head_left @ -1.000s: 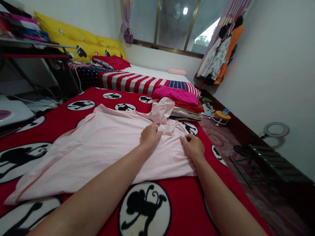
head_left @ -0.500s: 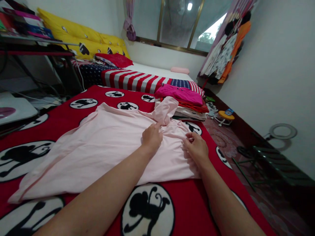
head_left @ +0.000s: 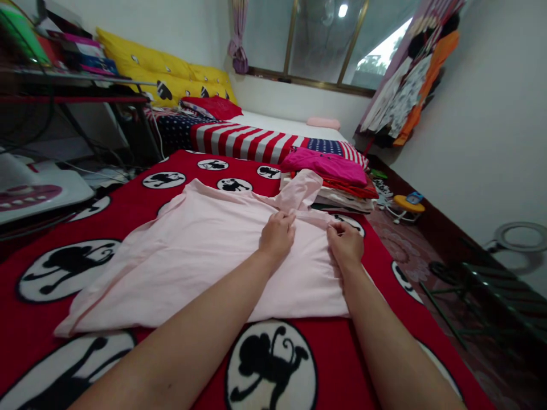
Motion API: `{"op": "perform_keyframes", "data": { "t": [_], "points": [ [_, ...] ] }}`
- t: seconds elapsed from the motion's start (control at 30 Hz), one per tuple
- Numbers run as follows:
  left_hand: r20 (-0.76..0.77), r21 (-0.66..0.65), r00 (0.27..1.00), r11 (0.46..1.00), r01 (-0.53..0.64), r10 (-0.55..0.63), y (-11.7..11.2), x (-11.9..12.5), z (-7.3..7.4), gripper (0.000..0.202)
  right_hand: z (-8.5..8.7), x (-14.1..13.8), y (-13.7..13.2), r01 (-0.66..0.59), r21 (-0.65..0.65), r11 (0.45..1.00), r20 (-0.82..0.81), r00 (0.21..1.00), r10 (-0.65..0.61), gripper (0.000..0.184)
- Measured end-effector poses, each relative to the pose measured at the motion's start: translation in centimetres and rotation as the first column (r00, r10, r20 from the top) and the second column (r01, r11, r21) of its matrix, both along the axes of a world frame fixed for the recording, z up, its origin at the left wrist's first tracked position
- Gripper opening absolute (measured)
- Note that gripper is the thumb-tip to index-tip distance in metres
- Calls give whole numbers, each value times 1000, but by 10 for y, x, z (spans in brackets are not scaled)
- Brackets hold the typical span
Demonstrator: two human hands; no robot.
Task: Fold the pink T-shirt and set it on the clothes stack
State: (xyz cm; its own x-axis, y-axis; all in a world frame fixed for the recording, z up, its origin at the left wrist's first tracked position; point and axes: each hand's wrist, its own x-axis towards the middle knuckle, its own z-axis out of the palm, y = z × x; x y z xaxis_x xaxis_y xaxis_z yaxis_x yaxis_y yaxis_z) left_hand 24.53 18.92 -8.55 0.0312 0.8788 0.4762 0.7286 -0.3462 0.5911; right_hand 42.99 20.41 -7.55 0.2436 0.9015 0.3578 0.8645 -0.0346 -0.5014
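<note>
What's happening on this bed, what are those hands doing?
A person has a pale pink garment spread flat on a red blanket printed with monkey figures. The left hand and right hand both pinch its fabric near the far right end, where a sleeve-like flap sticks up. A stack of folded clothes sits just beyond, magenta piece on top.
</note>
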Motion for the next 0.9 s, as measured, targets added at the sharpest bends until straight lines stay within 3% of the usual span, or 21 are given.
{"op": "perform_keyframes", "data": {
  "t": [0.1, 0.2, 0.3, 0.4, 0.47, 0.53, 0.63, 0.7, 0.77, 0.83, 0.9],
  "points": [
    [-130, -62, 991, 998, -21, 12, -3, 1, 1, 30, 9, -8, -10, -39, 114, 993, 146, 989, 22, 31],
    [-131, -71, 991, 997, -8, -1, -2, 1, 0, 31, 15, -18, -18, -236, 262, 936, 257, 952, 168, 37],
    [-33, -66, 999, 998, 3, -6, 3, -2, -3, 32, 4, -26, -21, -398, 55, 916, 373, 859, 351, 45],
    [193, -95, 981, 994, 48, -29, 9, -4, -5, 34, -14, -30, -22, -363, -167, 917, 452, 798, 398, 53],
    [345, -137, 938, 986, 94, -42, 9, -8, -5, 36, -21, -30, -21, -323, -211, 923, 473, 792, 385, 56],
    [402, -166, 912, 974, 155, -77, 0, -18, -1, 36, -23, -29, -21, -307, -219, 926, 479, 793, 376, 57],
    [273, -169, 947, 960, 221, -170, -34, -53, 11, 33, -21, -28, -21, -304, -208, 930, 474, 800, 368, 58],
    [101, -173, 983, 970, 171, -156, -72, -87, 24, 26, -20, -28, -20, -311, -191, 931, 462, 808, 365, 58],
    [-106, -180, 993, 983, 36, -55, -114, -126, 38, 12, -21, -28, -19, -315, -178, 932, 452, 815, 362, 57],
    [-286, -209, 953, 965, -162, 98, -156, -165, 50, 23, -22, -28, -18, -316, -181, 931, 448, 817, 364, 57],
    [-442, -203, 866, 914, -350, 233, -190, -198, 56, 36, -23, -28, -18, -313, -190, 930, 447, 816, 366, 59]
  ]
}}
